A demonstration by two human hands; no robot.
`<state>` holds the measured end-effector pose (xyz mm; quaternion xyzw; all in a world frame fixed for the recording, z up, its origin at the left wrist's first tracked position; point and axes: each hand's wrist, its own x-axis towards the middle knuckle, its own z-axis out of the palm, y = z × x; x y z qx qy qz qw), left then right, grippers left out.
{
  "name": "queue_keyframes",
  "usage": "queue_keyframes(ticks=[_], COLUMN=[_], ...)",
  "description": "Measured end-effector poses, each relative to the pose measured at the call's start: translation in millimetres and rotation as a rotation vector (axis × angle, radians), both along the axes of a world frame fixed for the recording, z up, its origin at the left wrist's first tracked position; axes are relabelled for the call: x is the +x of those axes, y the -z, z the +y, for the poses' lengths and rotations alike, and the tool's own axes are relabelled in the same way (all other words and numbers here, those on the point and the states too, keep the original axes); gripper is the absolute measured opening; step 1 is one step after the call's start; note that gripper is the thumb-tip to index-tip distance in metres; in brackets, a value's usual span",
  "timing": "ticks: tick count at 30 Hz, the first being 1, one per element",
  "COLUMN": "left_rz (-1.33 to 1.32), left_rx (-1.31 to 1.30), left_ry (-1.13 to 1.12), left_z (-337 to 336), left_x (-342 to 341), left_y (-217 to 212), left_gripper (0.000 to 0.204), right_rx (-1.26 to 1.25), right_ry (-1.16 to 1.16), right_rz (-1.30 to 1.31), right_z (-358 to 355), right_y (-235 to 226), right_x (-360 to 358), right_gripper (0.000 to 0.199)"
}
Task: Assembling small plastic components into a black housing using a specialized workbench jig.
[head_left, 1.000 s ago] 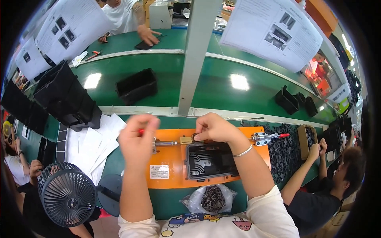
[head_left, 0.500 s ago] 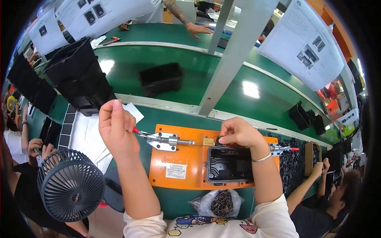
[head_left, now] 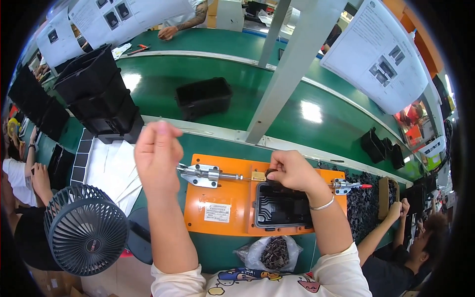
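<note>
- Nearest the viewer, a clear plastic bag (head_left: pixel 269 253) of small dark parts lies at the front edge of the green surface (head_left: pixel 232 250).
- To the left stands a dark round desk fan (head_left: pixel 85 228).
- Beyond the bag, an orange fixture plate (head_left: pixel 220 198) lies flat, holding a black rectangular housing (head_left: pixel 281 209) in its right half.
- The right hand (head_left: pixel 292 171) is closed, fingers curled over the housing's top edge, pinching something too small to make out.
- The left hand (head_left: pixel 157 153) is raised over the plate's left end, fingers closed on the handle of a metal toggle clamp (head_left: pixel 207 174).
- A second clamp with a red tip (head_left: pixel 349 186) sits at the plate's right end.
- Farther off, a black box (head_left: pixel 203 97) rests on the green conveyor belt (head_left: pixel 163 74).
- At the far side, another person's hand (head_left: pixel 168 32) rests on the surface.
</note>
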<state>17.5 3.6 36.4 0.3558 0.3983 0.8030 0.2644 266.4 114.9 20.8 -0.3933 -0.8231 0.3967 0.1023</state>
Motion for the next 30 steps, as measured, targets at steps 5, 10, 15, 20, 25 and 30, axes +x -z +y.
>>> queue_keyframes(ticks=[5, 10, 15, 20, 25, 30], left_rz=[0.629, 0.757, 0.906, 0.463, 0.032, 0.814], left_rx=[-0.238, -0.354, -0.418, -0.209, -0.136, -0.438], left_ry=[-0.027, -0.084, -0.105, 0.007, -0.643, -0.741], left_z=[14, 19, 20, 13, 2, -26], left_x=[54, 69, 75, 52, -23, 0], left_y=[5, 12, 14, 8, 20, 39], left_gripper=[0.02, 0.023, 0.023, 0.015, 0.019, 0.032], right_rx=[-0.027, 0.137, 0.105, 0.14, 0.101, 0.098], right_ry=[0.061, 0.005, 0.037, 0.001, -0.028, 0.258], right_rz=[-0.017, -0.01, -0.002, 0.026, 0.103, 0.228], right_z=[-5, -4, -5, 4, 3, -12], right_y=[-3, 4, 1, 6, 0, -38], right_x=[1, 0, 1, 7, 13, 66], right_gripper=[0.018, 0.018, 0.018, 0.018, 0.018, 0.024])
